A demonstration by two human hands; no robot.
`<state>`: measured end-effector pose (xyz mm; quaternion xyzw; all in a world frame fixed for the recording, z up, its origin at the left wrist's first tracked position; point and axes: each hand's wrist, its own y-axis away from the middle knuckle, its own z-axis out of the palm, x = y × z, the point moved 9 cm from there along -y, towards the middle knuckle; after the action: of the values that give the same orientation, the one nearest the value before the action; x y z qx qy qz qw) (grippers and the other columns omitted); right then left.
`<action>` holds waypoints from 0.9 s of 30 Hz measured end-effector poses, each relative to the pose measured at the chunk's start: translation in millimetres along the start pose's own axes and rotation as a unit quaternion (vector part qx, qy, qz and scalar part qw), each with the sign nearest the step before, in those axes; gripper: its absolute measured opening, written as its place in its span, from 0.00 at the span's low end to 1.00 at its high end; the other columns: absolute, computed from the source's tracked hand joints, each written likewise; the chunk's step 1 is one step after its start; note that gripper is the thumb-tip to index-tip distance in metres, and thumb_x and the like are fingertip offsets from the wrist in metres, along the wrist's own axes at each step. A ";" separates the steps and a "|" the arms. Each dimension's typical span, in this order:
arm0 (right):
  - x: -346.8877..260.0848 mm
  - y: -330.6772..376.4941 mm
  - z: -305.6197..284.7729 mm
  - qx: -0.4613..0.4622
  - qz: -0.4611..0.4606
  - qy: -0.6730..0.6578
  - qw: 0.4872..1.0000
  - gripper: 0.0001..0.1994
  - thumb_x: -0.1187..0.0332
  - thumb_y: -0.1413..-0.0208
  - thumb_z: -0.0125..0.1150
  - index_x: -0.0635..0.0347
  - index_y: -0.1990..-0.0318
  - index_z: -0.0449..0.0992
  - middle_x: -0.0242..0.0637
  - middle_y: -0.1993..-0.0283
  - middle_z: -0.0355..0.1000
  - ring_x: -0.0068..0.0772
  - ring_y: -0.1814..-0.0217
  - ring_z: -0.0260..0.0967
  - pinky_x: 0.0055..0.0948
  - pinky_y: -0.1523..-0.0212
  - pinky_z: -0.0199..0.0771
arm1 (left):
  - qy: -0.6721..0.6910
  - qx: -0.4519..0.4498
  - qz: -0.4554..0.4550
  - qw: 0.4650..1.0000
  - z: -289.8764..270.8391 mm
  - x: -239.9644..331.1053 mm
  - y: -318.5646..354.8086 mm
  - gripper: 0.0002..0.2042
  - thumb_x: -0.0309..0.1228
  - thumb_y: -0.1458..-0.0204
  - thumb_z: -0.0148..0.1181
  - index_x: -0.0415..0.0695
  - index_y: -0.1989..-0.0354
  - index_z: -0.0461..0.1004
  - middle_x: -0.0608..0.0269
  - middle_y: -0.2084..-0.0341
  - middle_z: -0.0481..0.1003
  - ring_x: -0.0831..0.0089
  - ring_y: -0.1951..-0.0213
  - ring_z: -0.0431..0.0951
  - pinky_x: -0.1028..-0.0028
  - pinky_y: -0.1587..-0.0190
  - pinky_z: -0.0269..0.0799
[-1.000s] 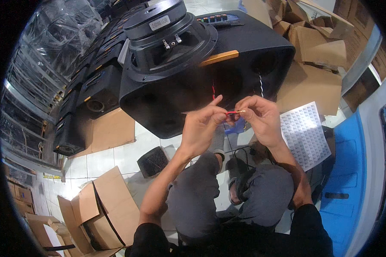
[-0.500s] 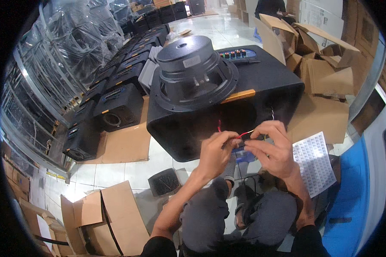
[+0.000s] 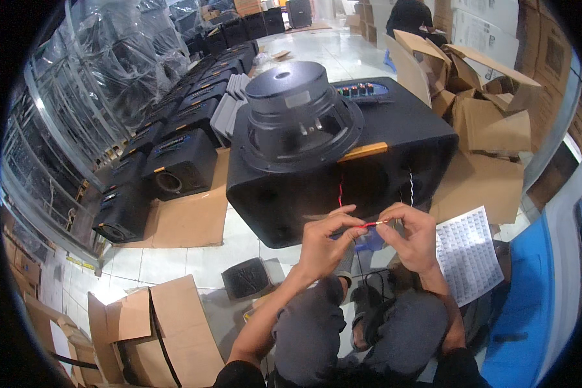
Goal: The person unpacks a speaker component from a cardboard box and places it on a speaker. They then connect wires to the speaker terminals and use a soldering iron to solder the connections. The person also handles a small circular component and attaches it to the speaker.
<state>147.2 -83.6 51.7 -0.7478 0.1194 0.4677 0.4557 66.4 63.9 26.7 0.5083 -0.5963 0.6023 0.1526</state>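
Observation:
In front of a black speaker cabinet [image 3: 420,123], my left hand [image 3: 326,242] pinches a red wire [image 3: 370,224] between thumb and fingertips. My right hand [image 3: 412,238] pinches the light-coloured end of the same wire, close beside the left fingertips. A red twisted wire [image 3: 341,189] hangs from the dark front opening above my left hand. White twisted wire [image 3: 411,184] comes out further right, above my right hand. On top of the cabinet a large round speaker driver [image 3: 288,119] rests magnet up, beside a blue control panel [image 3: 368,90] with small knobs. An orange strip [image 3: 363,152] sits at the front edge.
More black speaker cabinets [image 3: 181,165] stand in rows at the left. Torn cardboard [image 3: 491,129] is heaped at the right, near a printed sheet [image 3: 472,258]. An open carton [image 3: 181,323] and a small black block [image 3: 247,278] lie lower left. A person [image 3: 409,18] is at the back.
Both hands have shifted slightly down, and my right fingers have closed on the wire end. The wire between my hands now runs straighter. The view has tilted a little.

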 end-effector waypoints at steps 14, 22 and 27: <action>-8.4 4.1 -0.1 0.067 -0.068 0.008 0.995 0.03 0.82 0.54 0.63 0.72 0.70 0.81 0.46 0.69 0.78 0.34 0.66 0.73 0.28 0.64 0.70 | 0.094 0.215 -0.050 0.971 -15.4 -0.1 9.5 0.05 0.25 0.34 0.54 0.35 0.59 0.70 0.51 0.61 0.79 0.76 0.68 0.79 0.77 0.62 0.76; -13.2 8.3 -2.8 0.026 -0.113 0.063 0.991 0.04 0.79 0.53 0.64 0.71 0.69 0.82 0.44 0.68 0.79 0.37 0.64 0.77 0.31 0.62 0.74 | 0.109 0.162 -0.042 0.980 -6.2 -2.8 5.2 0.08 0.30 0.33 0.55 0.38 0.61 0.69 0.60 0.72 0.78 0.80 0.69 0.77 0.60 0.31 0.60; -6.7 -5.0 -31.0 0.088 -0.061 -0.163 0.981 0.10 0.73 0.40 0.59 0.73 0.61 0.82 0.47 0.63 0.79 0.32 0.59 0.76 0.31 0.57 0.74 | 0.091 0.094 -0.058 0.990 1.3 -9.6 8.0 0.07 0.29 0.34 0.56 0.38 0.57 0.70 0.60 0.70 0.79 0.80 0.65 0.78 0.61 0.32 0.61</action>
<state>165.0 -107.0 64.5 -0.6246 0.0385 0.5421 0.5608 64.9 64.9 14.3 0.4972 -0.4901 0.6895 0.1926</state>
